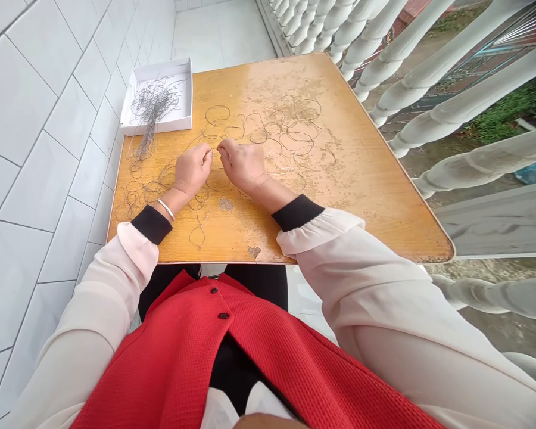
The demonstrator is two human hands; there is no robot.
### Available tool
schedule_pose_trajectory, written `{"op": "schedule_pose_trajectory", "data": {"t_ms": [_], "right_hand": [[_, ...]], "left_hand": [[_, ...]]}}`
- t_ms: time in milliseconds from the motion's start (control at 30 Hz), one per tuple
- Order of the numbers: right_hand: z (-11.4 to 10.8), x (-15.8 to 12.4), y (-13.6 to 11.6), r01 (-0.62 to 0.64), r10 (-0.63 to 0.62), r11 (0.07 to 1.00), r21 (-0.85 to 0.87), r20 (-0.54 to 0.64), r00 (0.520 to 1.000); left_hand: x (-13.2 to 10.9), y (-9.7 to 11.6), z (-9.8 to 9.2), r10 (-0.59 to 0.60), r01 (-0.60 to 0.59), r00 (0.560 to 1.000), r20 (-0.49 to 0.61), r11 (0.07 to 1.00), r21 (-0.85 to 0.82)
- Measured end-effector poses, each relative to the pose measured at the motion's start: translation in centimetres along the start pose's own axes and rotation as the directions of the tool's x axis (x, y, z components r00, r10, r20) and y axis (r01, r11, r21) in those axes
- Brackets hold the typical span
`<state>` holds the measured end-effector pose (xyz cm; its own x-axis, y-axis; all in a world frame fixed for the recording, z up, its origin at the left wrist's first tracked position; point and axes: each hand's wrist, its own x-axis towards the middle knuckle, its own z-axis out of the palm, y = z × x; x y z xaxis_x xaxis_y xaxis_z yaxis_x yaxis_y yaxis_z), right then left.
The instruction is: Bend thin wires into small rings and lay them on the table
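My left hand (193, 168) and my right hand (243, 164) are close together above the wooden table (361, 202), both with fingers pinched. Between their fingertips is what looks like a thin dark cord, mostly hidden by the fingers. Around and beyond my hands lie several loops of thin dark cord (299, 136) on the tabletop. More tangled cord (136, 196) lies left of my left wrist, and one thin strand (199, 235) curls toward the table's near edge.
A white open box (185, 124) stands at the table's far left, with a bundle of dark cords (154, 110) spilling over its near side. A tiled wall (31, 155) runs along the left. White balusters (422, 77) line the right side.
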<state>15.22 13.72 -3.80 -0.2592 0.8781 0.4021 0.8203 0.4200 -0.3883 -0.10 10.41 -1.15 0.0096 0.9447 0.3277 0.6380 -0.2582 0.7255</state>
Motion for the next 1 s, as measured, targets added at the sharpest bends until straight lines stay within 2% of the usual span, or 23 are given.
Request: {"op": "schedule_pose_trajectory", "data": {"t_ms": [200,500,700,800,1000], "right_hand": [[0.1,0.0,-0.7,-0.067,0.066,0.998,0.013,0.030,0.997],[-0.5,0.5,0.6,-0.038,0.027,0.976,0.213,0.057,0.998],[-0.1,0.7,1.1,-0.091,0.081,0.934,0.345,0.044,0.996],[-0.2,0.6,0.8,-0.092,0.076,0.931,0.353,0.060,0.995],[-0.8,0.4,0.3,-0.041,0.022,0.966,0.253,0.080,0.997]], "left_hand": [[0.2,-0.2,0.3,-0.049,0.051,0.998,0.025,0.996,-0.069],[0.8,-1.3,0.5,-0.029,0.033,0.999,0.043,0.994,-0.100],[1.7,-2.3,0.6,-0.178,0.188,0.981,0.080,0.973,-0.132],[1.8,-2.6,0.8,-0.210,0.223,0.974,0.090,0.960,-0.170],[1.6,-2.5,1.2,-0.114,0.123,0.992,0.057,0.976,-0.178]]}}
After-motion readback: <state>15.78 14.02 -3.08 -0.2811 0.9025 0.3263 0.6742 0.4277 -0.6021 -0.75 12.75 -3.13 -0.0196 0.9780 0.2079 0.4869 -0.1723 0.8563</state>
